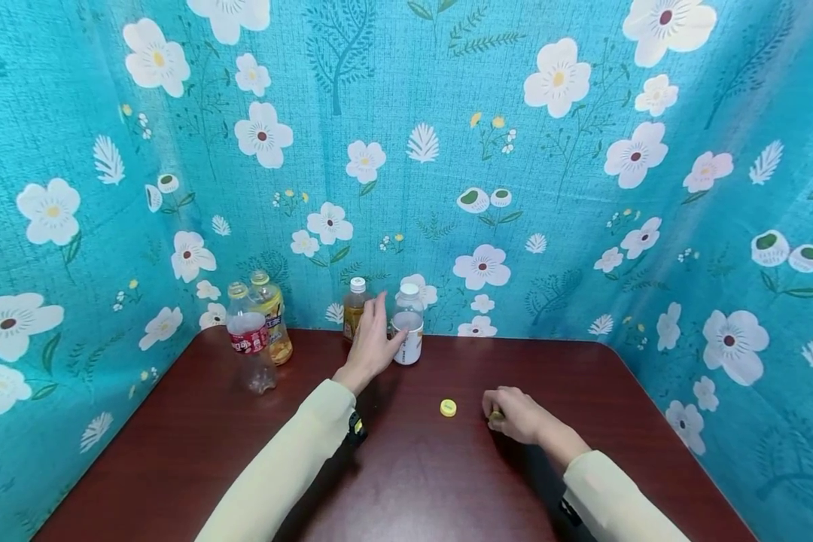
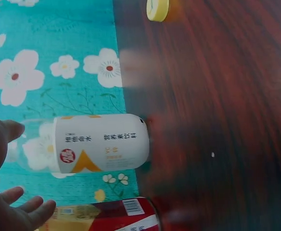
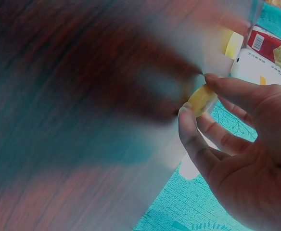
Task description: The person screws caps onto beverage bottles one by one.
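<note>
Blue-green flowered curtain (image 1: 413, 75) backs a dark reddish-brown table (image 1: 406, 474), where a red-labelled bottle (image 1: 249, 344) and a yellow-labelled bottle (image 1: 278, 320) stand at far left, long axes vertical, necks up. Next comes an amber bottle (image 1: 352, 310), also upright, then the left hand (image 1: 371, 342) — spread wide, its thumb at the white-labelled bottle (image 1: 412, 342), which stands vertical, cap end up, though contact cannot be told. Further right and nearer, a yellow cap (image 1: 448, 408) lies flat, top face up, while the right hand (image 1: 520, 415) pinches a second yellow cap (image 3: 204, 100), tilted, between thumb and finger.
</note>
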